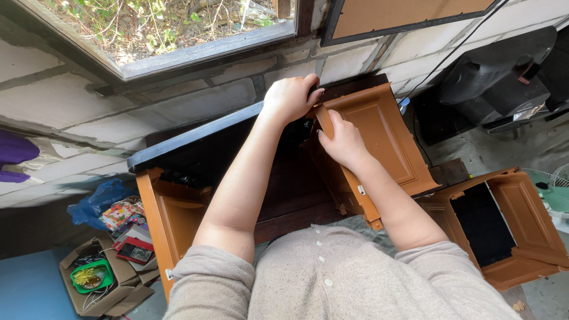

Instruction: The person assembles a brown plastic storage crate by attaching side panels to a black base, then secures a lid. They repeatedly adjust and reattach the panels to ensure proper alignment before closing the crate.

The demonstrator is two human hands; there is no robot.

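An orange-brown wooden cabinet (pixel 172 219) with a dark top (pixel 195 133) stands against a block wall under a window. Its right door (pixel 385 136) is swung open. My left hand (pixel 291 98) rests on the top back edge of the cabinet, by the door's upper corner, fingers curled over something dark that I cannot make out. My right hand (pixel 342 141) grips the inner edge of the open door, near its upper hinge side. The cabinet's inside is dark and mostly hidden by my arms.
A second orange-brown cabinet unit (pixel 521 237) lies on the floor at right. A cardboard box (pixel 98 281) with a green tray, a blue bag (pixel 95 201) and printed packets sit at left. Dark bulky objects (pixel 498 83) stand at the far right by the wall.
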